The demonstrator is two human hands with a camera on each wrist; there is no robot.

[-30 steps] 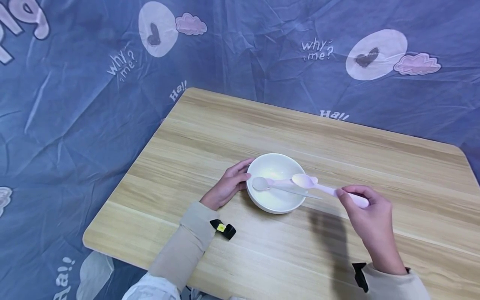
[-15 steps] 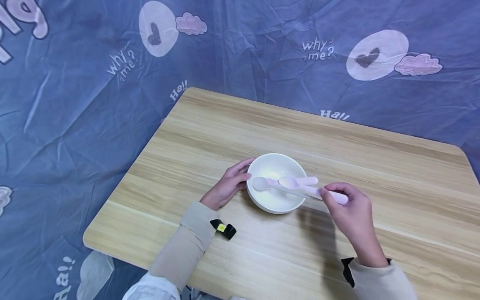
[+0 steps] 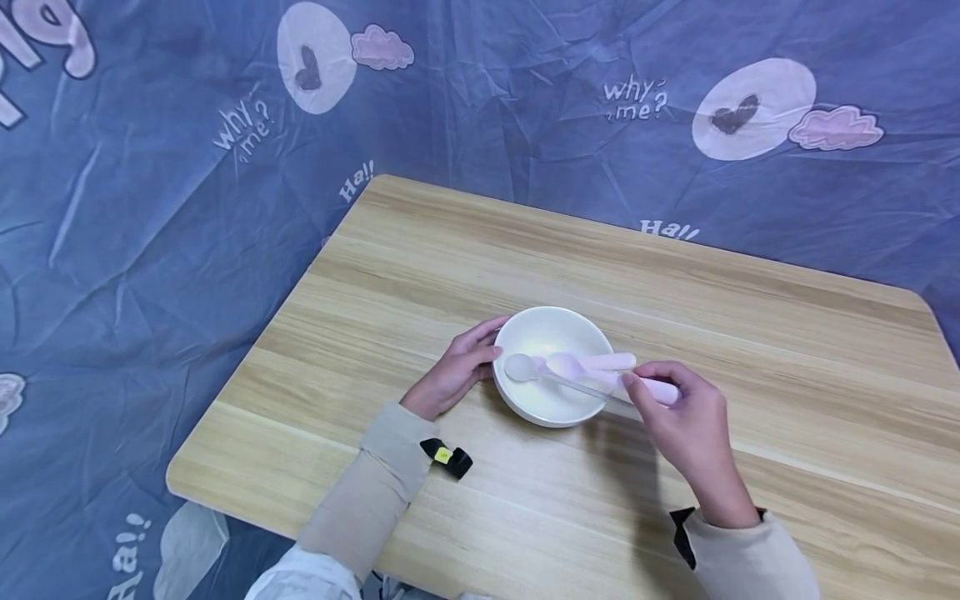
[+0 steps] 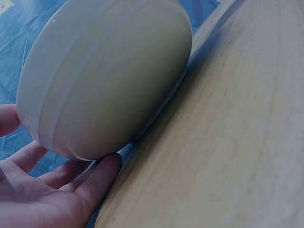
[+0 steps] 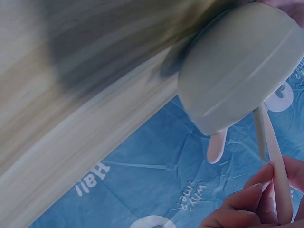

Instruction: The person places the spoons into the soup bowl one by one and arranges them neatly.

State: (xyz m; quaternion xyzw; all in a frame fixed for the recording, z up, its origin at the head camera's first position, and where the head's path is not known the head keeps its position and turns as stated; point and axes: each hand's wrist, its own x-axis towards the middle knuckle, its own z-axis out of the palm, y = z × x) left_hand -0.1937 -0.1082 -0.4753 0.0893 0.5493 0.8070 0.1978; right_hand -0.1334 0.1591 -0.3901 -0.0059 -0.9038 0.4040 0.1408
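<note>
A white bowl (image 3: 547, 329) stands upright on the wooden table. My left hand (image 3: 453, 371) holds it from the left, thumb at the rim and fingers against the outer wall, as the left wrist view also shows. Inside lie a pink spoon, its handle (image 3: 617, 361) sticking out over the right rim, and a whitish spoon (image 3: 520, 367) whose thin handle also crosses that rim. My right hand (image 3: 690, 417) pinches the handle of another pale pink spoon (image 5: 282, 199) between thumb and fingers. The head of this spoon is over the bowl's inside, overlapping the other two.
The wooden table (image 3: 420, 258) has rounded corners and reaches back to a blue printed cloth (image 3: 525, 125). Beside the left cuff is a black strap with a yellow tag (image 3: 444, 456). A similar black piece (image 3: 682, 537) shows at the right cuff.
My right hand has moved left and brought the pinched pink spoon further in over the bowl. The left hand, the bowl and the two spoons lying in it have stayed put.
</note>
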